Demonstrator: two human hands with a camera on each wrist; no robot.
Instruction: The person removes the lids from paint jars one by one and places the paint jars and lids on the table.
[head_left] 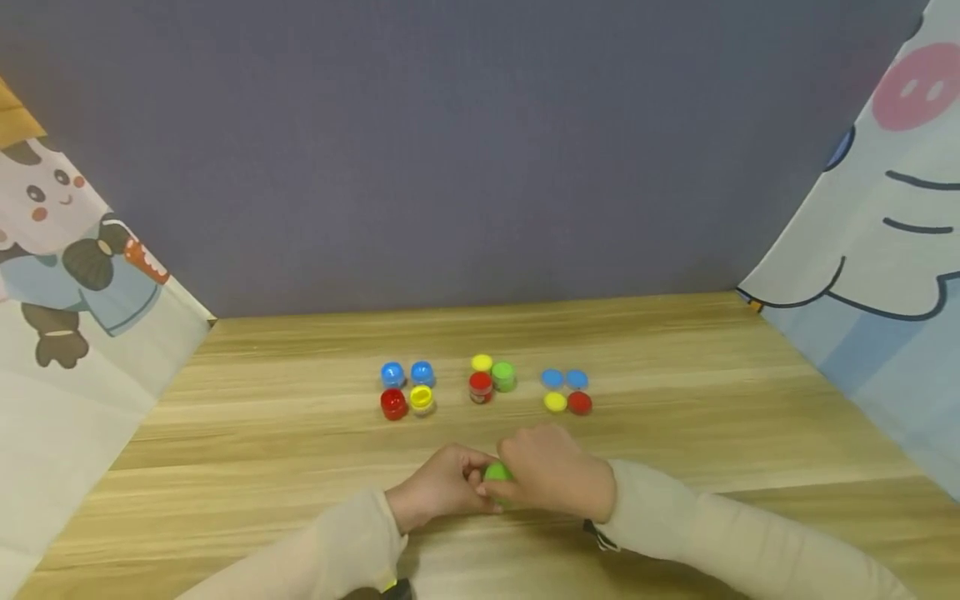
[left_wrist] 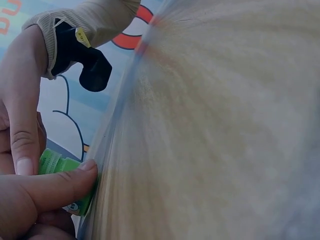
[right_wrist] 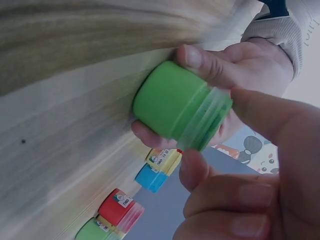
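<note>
Both hands work on a small green jar (head_left: 497, 473) close to the wooden tabletop near the front middle. My left hand (head_left: 448, 483) grips its body, thumb on one side and fingers on the other, as the right wrist view shows the jar (right_wrist: 167, 100) tilted. My right hand (head_left: 551, 471) pinches at the lid end, with thumb and forefinger on opposite sides of the rim (right_wrist: 209, 120). In the left wrist view the left thumb (left_wrist: 60, 187) lies across the jar, partly hiding it, and the right hand (left_wrist: 22, 110) reaches from above.
Lidless blue (head_left: 392, 375), red (head_left: 393, 405) and yellow (head_left: 422, 401) jars stand at the left. Centrally, a red jar (head_left: 480, 387) and green jar (head_left: 503, 377) stand by a yellow top (head_left: 482, 362). Blue (head_left: 552, 379), yellow (head_left: 555, 402) and red (head_left: 580, 403) lids lie right. A grey panel (head_left: 472, 158) rises behind.
</note>
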